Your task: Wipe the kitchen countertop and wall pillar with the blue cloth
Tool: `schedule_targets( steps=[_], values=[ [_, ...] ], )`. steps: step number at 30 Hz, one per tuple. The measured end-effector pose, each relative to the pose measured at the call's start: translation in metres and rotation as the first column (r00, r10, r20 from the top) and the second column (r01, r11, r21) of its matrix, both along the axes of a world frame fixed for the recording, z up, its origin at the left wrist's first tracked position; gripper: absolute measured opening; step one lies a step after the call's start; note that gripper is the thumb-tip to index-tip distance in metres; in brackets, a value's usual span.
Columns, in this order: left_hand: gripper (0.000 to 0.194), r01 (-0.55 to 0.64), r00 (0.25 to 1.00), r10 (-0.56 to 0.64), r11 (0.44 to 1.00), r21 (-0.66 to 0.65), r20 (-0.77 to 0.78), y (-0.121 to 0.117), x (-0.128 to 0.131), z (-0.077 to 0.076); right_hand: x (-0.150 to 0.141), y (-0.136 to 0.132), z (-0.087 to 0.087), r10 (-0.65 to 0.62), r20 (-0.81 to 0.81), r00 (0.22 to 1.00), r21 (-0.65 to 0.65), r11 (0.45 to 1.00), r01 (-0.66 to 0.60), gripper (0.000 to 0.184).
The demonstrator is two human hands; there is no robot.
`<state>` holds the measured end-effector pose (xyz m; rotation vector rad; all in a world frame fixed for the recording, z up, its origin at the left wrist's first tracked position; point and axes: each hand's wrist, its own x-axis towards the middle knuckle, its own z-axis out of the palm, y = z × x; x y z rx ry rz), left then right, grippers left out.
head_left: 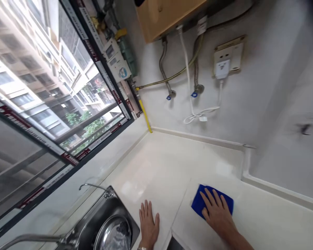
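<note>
My right hand (pixel 219 213) lies with fingers spread on a folded blue cloth (pixel 198 203), pressing it against the white countertop (pixel 169 166). The cloth's edges show around the fingers; its underside is hidden. To the left, my left hand (pixel 148 224) rests flat on the bare counter, palm down, fingers extended and thumb apart, holding nothing. A watch or bracelet (pixel 142 248) shows in part at the left wrist. Just left of that hand is the steel sink (pixel 117 206), with a round shiny metal pan or lid (pixel 105 231) in it.
Two faucets, a small one (pixel 94 185) and a larger one (pixel 28 238), stand by the sink. A raised ledge (pixel 198 139) borders the wall. Above hang a water heater (pixel 169 15), hoses and a plugged-in white cord (pixel 208 110). A window (pixel 88 86) is at left.
</note>
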<state>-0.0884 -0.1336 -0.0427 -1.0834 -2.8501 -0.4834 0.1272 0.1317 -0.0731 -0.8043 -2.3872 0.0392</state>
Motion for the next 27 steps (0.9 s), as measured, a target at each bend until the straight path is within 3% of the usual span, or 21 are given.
schedule_targets(
  steps=[4, 8, 18, 23, 27],
  values=[
    [0.06, -0.067, 0.998, 0.066, 0.997, -0.037, -0.016, 0.002, 0.01, 0.004, 0.004, -0.003, 0.001, 0.021, -0.011, 1.0, -0.038, 0.999, -0.022, 0.068],
    [0.066, -0.053, 0.998, 0.053, 0.998, -0.032, -0.018, 0.005, 0.017, 0.007, 0.009, -0.006, 0.007, 0.03, -0.014, 0.999, -0.095, 0.995, -0.031, 0.071],
    [0.07, -0.066, 0.996, 0.066, 0.998, -0.01, 0.061, 0.008, 0.024, 0.016, 0.015, -0.006, 0.015, -0.002, 0.139, 0.99, -0.187, 0.982, 0.028, 0.067],
    [0.076, -0.04, 0.992, 0.034, 0.998, 0.049, 0.122, 0.002, 0.027, 0.014, 0.016, -0.005, 0.009, -0.021, 0.186, 0.982, -0.195, 0.979, 0.058, 0.072],
    [0.085, 0.003, 0.974, -0.035, 0.99, 0.143, 0.224, -0.005, 0.024, 0.012, 0.009, -0.005, 0.014, -0.092, 0.219, 0.972, -0.226, 0.964, 0.142, 0.075]
  ],
)
